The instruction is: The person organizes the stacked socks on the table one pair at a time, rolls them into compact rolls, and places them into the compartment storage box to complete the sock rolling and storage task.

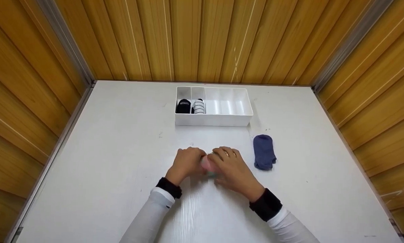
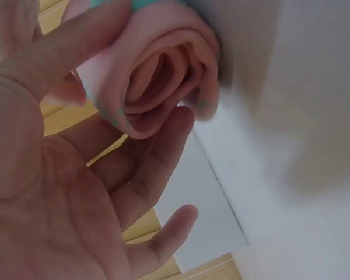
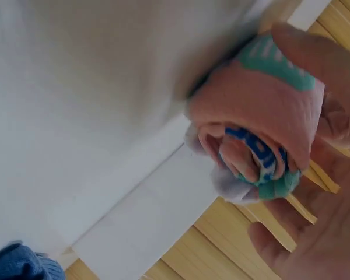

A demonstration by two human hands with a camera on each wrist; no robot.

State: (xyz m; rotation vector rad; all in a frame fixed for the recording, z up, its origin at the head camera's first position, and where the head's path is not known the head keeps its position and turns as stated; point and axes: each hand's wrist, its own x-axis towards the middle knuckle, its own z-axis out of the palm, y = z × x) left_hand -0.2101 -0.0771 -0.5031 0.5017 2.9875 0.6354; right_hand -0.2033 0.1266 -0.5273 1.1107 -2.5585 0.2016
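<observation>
Between both hands, over the near middle of the table, is a rolled pink sock [image 1: 207, 164] with teal patches. My left hand [image 1: 188, 163] holds one end of the roll between thumb and fingers; its spiral of layers faces the left wrist view. At the other end, my right hand [image 1: 232, 168] grips the roll with thumb and fingers. In the right wrist view the pink sock [image 3: 251, 105] shows blue and teal markings among its layers. Much of the roll is hidden by the hands in the head view.
Beyond the hands stands a white divided box [image 1: 212, 120]. Its left compartments hold a black sock [image 1: 183, 107] and a white striped sock [image 1: 199, 107]. A folded blue sock [image 1: 264, 152] lies on the white table [image 1: 104, 152] to the right. Wood-patterned walls [image 1: 202, 40] enclose the table.
</observation>
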